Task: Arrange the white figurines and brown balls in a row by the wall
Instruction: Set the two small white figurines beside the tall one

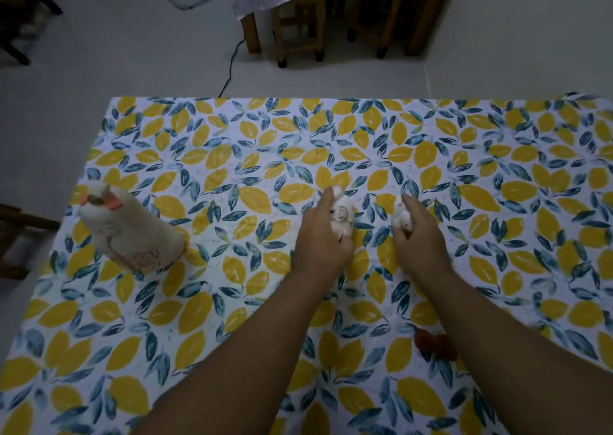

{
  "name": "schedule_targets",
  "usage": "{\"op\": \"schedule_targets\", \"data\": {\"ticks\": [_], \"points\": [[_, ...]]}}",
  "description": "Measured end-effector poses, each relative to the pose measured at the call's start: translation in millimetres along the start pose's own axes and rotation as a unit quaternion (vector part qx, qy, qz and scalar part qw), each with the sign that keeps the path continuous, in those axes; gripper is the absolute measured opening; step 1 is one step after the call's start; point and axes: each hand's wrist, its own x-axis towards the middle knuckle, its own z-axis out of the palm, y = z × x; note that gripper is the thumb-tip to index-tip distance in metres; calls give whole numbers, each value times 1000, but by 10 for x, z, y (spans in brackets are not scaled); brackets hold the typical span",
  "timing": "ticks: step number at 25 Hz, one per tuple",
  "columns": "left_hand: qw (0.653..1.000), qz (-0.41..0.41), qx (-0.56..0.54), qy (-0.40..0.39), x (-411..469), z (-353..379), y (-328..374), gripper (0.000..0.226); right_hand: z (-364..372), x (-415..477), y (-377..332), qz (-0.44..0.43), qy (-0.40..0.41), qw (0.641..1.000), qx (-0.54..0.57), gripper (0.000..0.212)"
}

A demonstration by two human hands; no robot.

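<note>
My left hand [323, 235] is closed around a small white figurine [343, 214] with a spiral mark, near the middle of the table. A short gap to its right, my right hand [419, 235] grips a second small white figurine [401, 217]. Both figurines sit low, at or just above the cloth; I cannot tell if they touch it. Brown balls [434, 341] lie close to me, partly hidden under my right forearm. A larger white bird figurine [129, 232] with an orange beak stands at the table's left side.
The table wears a cloth printed with yellow lemons and blue leaves [232, 302]. Its far edge [331, 99] meets grey floor. Beyond stand wooden stools [298, 20], another covered table and a black cable [230, 69].
</note>
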Motion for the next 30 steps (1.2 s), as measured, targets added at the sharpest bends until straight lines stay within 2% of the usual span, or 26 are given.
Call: {"op": "schedule_targets", "data": {"ticks": [4,9,15,21,23,25,28,30], "points": [[998,-26,47,33,-159,-156,-110,71,183,-199,-258,-57,-85,994,-41,62],[987,-49,116,95,-332,-737,-487,68,702,-458,-677,-105,-154,981,-61,64],[980,-89,155,91,-381,-938,-675,72,887,-484,-767,-114,-152,975,-116,63],[986,-85,107,96,-401,-959,-658,73,873,-462,-805,-103,-166,976,-95,71],[984,-62,105,131,-510,-971,-604,77,820,-525,-804,-95,-170,980,-48,82],[976,17,133,173,-689,-951,-554,72,714,-649,-747,-86,-156,984,-8,86],[968,111,147,168,-1078,-826,-549,59,447,-903,-501,-82,-118,988,-60,79],[971,109,167,130,-1307,-676,-595,55,213,-1081,-257,-86,-95,985,-112,69]]}}
